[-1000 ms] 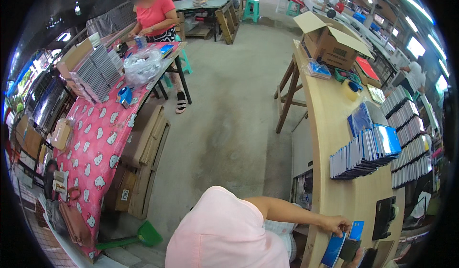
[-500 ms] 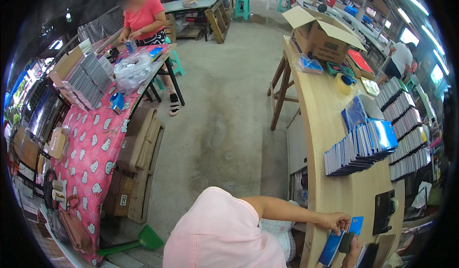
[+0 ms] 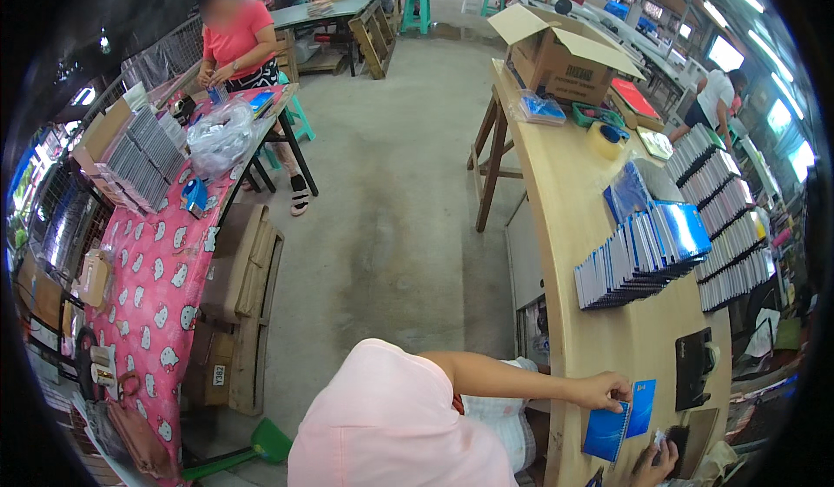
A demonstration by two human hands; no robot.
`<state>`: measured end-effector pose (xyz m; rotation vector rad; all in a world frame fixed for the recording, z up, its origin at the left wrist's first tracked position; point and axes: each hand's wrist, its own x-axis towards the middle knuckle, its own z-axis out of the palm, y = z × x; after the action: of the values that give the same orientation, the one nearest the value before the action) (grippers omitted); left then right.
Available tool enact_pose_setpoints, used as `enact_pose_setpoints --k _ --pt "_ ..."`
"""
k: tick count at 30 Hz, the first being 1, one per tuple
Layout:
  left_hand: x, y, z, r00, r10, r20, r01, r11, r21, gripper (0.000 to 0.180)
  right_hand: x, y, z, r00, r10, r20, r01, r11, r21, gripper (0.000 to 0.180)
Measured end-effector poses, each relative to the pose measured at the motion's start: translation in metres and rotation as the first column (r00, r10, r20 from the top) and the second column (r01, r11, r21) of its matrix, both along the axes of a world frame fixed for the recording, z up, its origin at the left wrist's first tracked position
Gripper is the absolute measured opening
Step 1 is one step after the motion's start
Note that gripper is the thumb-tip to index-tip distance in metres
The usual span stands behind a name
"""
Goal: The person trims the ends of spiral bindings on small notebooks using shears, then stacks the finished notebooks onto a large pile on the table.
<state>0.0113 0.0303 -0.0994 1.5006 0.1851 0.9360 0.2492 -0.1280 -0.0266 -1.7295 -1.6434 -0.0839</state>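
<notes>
On the light wooden table lies a small blue spiral notebook (image 3: 604, 435), its wire binding along the right side. My left hand (image 3: 604, 391) reaches across from a pink sleeve, with its fingertips pinched on the notebook's upper corner. A second blue notebook or cover (image 3: 641, 407) lies right beside it. Near the table's lower edge is my right hand (image 3: 657, 465), its fingers curled around a small white piece (image 3: 659, 440) that I cannot identify. Just past these fingers sits a dark, bristly-looking object (image 3: 676, 443), partly hidden.
A black pouch (image 3: 693, 367) lies beyond my hands. Farther up the table stand rows of blue notebooks (image 3: 638, 257), a tape roll (image 3: 608, 139) and an open carton (image 3: 556, 66). At left, a co-worker (image 3: 239, 39) stands behind a pink-covered table (image 3: 139, 313).
My right hand has moved off the notebook toward the lower right; the dark block it held over the notebook no longer covers it. My left hand stays at the notebook. The view has shifted slightly.
</notes>
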Motion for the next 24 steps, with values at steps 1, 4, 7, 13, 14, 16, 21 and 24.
enact_pose_setpoints --k 1,4,7,13,14,16,21,24 --pt "-0.004 -0.005 0.006 1.0 -0.016 -0.016 0.016 0.999 -0.033 0.022 -0.037 -0.001 0.006 0.989 0.026 -0.148 -0.035 0.998 -0.059 0.028" --pt "-0.008 -0.02 0.014 0.998 0.021 -0.055 -0.021 1.0 0.003 0.02 -0.12 -0.006 0.017 0.923 -0.024 -0.384 -0.04 0.987 -0.157 0.023" --pt "-0.007 -0.032 0.016 0.995 0.09 -0.041 -0.087 0.994 0.062 0.019 -0.12 -0.007 0.002 0.957 -0.147 -0.25 0.112 0.982 -0.151 0.021" --pt "-0.006 -0.045 0.015 0.995 0.095 -0.028 -0.094 0.994 0.05 0.019 -0.126 -0.016 -0.007 0.965 -0.181 -0.188 0.161 0.98 -0.118 0.023" --pt "-0.006 -0.046 0.016 0.996 0.092 -0.012 -0.092 0.995 0.025 0.018 -0.12 -0.017 -0.01 0.969 -0.18 -0.167 0.153 0.974 -0.166 0.026" --pt "-0.008 -0.046 0.014 0.997 0.074 -0.003 -0.074 0.997 0.027 0.018 -0.113 -0.02 -0.012 0.989 -0.11 -0.101 0.101 0.991 -0.091 0.033" --pt "-0.026 -0.027 0.011 0.994 0.088 -0.065 -0.092 0.994 -0.061 0.021 -0.097 -0.065 -0.001 0.887 -0.438 0.147 0.444 0.896 -0.013 0.048" --pt "-0.038 -0.003 0.001 0.985 0.126 -0.118 -0.14 0.982 -0.124 0.027 -0.061 -0.111 -0.05 0.762 -0.379 0.525 0.601 0.716 -0.356 0.053"
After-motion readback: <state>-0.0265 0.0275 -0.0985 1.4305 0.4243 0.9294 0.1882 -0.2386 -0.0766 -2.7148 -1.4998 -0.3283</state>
